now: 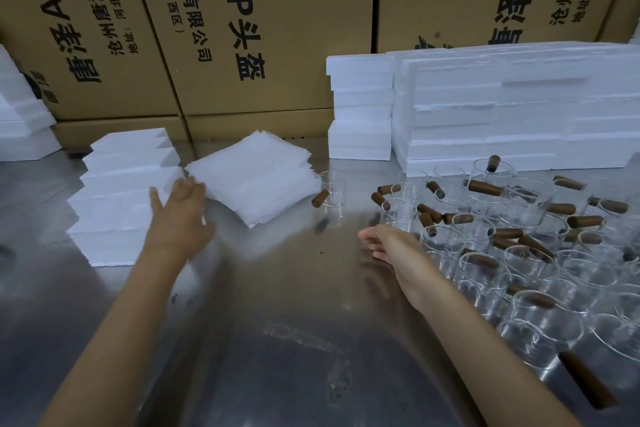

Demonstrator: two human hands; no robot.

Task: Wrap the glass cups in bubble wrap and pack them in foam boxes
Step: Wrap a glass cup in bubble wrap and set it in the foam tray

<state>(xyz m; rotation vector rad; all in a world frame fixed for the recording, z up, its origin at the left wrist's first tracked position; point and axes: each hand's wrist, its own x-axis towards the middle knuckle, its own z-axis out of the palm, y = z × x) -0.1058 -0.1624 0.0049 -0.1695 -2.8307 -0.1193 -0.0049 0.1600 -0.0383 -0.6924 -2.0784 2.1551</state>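
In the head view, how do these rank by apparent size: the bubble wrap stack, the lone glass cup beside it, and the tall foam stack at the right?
Largest to smallest:
1. tall foam stack
2. bubble wrap stack
3. lone glass cup
All three sit at similar depth, so the order looks reliable.

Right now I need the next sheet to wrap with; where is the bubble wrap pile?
Head view, centre-left: the bubble wrap pile lies between the foam boxes and a lone glass cup.

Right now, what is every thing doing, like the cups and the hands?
left hand: open, fingertips at the bubble wrap's edge
right hand: open, holds nothing, beside the cups
bubble wrap stack: flat, unused
lone glass cup: upright, empty, unwrapped
glass cups: crowded, unwrapped
foam boxes: stacked
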